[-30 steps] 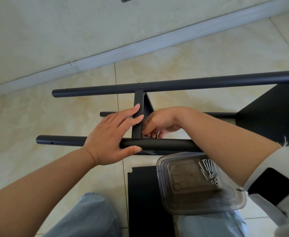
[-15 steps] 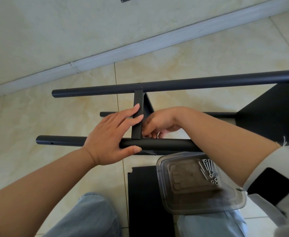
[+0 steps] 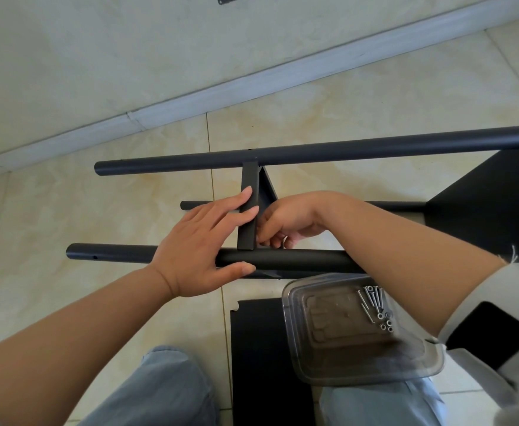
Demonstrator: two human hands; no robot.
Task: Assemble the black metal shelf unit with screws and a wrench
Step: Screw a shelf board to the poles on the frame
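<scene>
Beige tiled floor (image 3: 375,96) by a skirting board (image 3: 252,84); left hand (image 3: 199,250) spread flat on the black shelf panel (image 3: 249,216), right hand (image 3: 285,219) curled behind it, grip unclear.

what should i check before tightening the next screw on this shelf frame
1. Crosspiece seated between the near tube and the far tube: ok, its ends meet both.
2. Frame steadied: ok, left hand lies over the near tube with straight fingers against the crosspiece.
3. Screw started in the joint: cannot tell, right hand has curled fingers at the corner and hides what is in its grip.
4. Spare screws within reach: ok, several lie with nuts in the clear plastic tray on the lap.
5. Wrench at hand: not ok, none in view.
</scene>
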